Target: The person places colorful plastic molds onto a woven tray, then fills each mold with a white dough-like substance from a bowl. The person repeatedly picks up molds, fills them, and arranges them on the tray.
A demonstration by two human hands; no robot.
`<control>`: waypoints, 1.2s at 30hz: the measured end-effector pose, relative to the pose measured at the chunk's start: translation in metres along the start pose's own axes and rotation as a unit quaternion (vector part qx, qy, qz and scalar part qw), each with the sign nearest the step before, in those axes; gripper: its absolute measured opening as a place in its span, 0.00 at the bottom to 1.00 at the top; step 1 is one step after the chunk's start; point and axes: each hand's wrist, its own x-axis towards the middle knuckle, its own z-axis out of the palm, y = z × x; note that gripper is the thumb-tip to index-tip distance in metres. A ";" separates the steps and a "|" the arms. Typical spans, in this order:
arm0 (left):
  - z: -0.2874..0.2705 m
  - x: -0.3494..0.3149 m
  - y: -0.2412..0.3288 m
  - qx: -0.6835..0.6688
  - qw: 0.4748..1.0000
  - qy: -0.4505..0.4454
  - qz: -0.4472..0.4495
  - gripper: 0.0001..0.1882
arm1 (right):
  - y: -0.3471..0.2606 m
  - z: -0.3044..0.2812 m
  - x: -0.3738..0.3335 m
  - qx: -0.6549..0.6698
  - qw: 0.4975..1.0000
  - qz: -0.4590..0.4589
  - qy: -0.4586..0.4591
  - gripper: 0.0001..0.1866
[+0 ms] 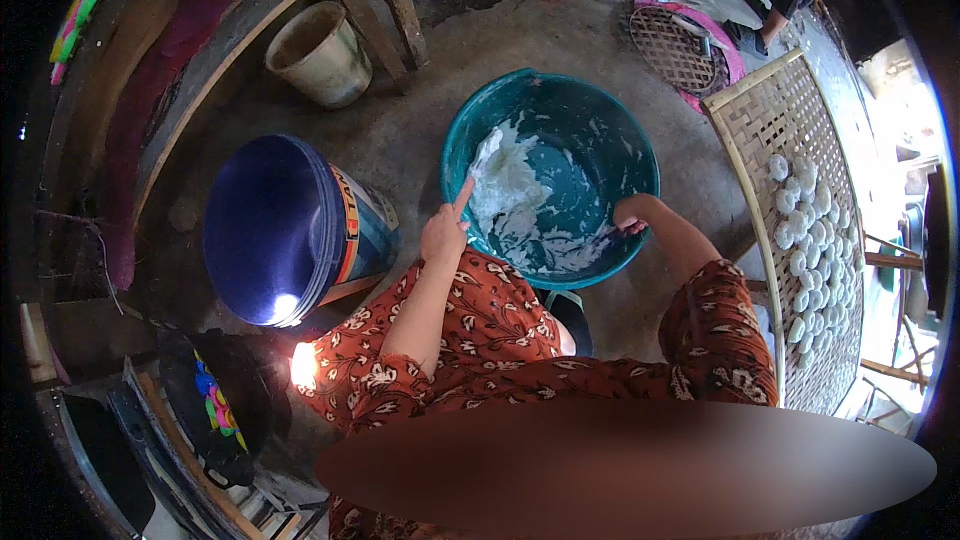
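A wide green plastic basin stands in front of me, with sticky white dough heaped on its left side and smeared over its bottom and walls. My left hand, at the near left rim, is closed round the light-brown handle of a spatula. The spatula's head is coated white and lies against the dough. Inside the right rim is my right hand, its fingers curled closed. A thin, dark shape shows below those fingers, too unclear to name.
On my left stands a big bucket with a blue-purple inside; a dirty pale bucket is behind it. At right, a woven bamboo tray carries many white dough lumps. A round basket and a person's foot are farther back.
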 end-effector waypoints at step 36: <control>0.014 0.023 -0.025 -0.100 0.994 -0.032 0.011 0.23 | -0.138 -0.042 -0.059 -0.316 0.748 -0.264 0.520 0.07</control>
